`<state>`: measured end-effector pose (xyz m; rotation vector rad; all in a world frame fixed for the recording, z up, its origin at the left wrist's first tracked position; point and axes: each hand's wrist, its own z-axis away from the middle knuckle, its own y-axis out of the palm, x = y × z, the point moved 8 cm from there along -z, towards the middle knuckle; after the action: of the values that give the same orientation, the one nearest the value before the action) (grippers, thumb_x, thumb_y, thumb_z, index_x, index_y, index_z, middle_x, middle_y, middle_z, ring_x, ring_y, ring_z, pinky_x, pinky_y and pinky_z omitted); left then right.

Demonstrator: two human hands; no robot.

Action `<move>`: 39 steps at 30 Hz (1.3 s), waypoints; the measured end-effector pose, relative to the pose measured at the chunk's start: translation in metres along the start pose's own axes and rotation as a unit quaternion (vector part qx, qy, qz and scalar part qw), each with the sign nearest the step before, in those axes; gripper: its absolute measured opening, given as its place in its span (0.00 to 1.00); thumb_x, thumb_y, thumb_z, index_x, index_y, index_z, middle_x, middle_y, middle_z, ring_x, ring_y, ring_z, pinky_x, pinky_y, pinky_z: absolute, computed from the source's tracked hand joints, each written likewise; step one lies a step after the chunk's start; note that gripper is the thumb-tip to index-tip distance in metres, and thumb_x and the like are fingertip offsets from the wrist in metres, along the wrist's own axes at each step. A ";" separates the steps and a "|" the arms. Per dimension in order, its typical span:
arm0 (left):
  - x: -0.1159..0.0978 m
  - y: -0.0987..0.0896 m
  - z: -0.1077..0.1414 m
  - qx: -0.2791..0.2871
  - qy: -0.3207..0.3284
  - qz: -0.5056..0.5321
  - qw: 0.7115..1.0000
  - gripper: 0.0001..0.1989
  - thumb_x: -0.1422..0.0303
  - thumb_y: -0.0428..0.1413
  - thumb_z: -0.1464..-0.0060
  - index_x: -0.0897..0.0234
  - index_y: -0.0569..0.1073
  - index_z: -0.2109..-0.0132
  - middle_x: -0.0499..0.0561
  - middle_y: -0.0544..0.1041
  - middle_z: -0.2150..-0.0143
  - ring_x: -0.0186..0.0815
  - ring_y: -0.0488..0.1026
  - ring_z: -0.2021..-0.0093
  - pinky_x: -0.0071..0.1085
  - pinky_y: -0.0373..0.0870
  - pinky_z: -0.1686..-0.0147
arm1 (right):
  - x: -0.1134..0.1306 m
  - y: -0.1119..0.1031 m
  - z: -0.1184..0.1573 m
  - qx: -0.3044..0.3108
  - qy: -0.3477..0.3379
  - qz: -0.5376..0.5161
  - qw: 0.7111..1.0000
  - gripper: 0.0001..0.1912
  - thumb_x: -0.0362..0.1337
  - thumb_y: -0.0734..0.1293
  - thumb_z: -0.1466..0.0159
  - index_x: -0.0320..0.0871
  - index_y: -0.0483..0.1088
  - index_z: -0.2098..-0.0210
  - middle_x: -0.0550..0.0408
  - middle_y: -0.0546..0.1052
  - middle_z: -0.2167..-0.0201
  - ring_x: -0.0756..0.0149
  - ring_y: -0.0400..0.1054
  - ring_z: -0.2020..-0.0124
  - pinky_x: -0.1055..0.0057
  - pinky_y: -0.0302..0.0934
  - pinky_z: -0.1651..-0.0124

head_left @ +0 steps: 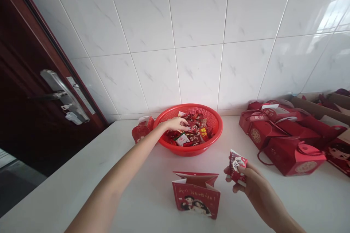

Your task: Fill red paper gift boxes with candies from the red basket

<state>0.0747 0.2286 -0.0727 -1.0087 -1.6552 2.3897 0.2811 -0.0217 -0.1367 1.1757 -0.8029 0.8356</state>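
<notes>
Here we are at the right hand (254, 182), fingers (237, 188) closed on a small packet (237, 165), thumb across its front, held up over the worktop (136, 189). Over to the left hand (176, 123): it's in the basket (188, 151), fingers bent down among the sweets (195, 138), and whether they grip one I cannot tell. Just this side, between the two forearms, stands the bag (197, 200), mouth open to the top, apart from both hands and from the basket.

Now the room: bare worktop lies between basket and bag, with a clear gap from bag to packet. The basket's rim circles the left hand, its far side close to the tiled wall (197, 14). To the right, red boxes (294, 156) crowd in; to the left, the worktop's edge slants down beside the dark door (22, 51).

Direction next! The packet's long axis runs up and down, its top tipped a little left, printed face towards us. The bag sits upright, broad front this way.

And the looks: the packet is dark purple and red, with a pale lettered patch and a whitish top edge. The bag is deep red, with gold lettering over a cartoon couple. The sweets glint in mixed red, brown and white wrappers.
</notes>
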 end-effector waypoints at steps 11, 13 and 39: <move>-0.012 -0.008 0.006 -0.084 0.010 -0.088 0.993 0.19 0.64 0.64 0.52 0.62 0.78 0.51 0.52 0.81 0.56 0.42 0.77 0.56 0.29 0.69 0.60 | -0.010 0.002 -0.001 0.010 0.020 -0.005 1.000 0.20 0.51 0.76 0.44 0.43 0.76 0.59 0.48 0.80 0.64 0.61 0.75 0.67 0.73 0.66 0.76; -0.012 -0.014 0.007 -0.116 0.009 -0.096 0.989 0.18 0.65 0.63 0.49 0.63 0.77 0.50 0.53 0.81 0.53 0.42 0.77 0.54 0.29 0.69 0.59 | -0.009 0.005 0.000 0.012 0.022 -0.001 1.000 0.21 0.52 0.75 0.43 0.43 0.76 0.59 0.48 0.80 0.63 0.61 0.75 0.67 0.74 0.66 0.76; 0.000 -0.042 0.010 -0.287 0.064 0.054 0.954 0.10 0.75 0.53 0.46 0.61 0.79 0.61 0.50 0.83 0.61 0.38 0.78 0.59 0.32 0.72 0.55 | -0.001 0.007 0.000 0.048 -0.030 0.034 0.998 0.24 0.44 0.80 0.46 0.47 0.74 0.53 0.51 0.79 0.60 0.62 0.73 0.62 0.67 0.71 0.63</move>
<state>0.0570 0.2376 -0.0348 -1.3183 -2.3575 1.8650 0.2747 -0.0202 -0.1350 1.2682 -0.8636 0.9066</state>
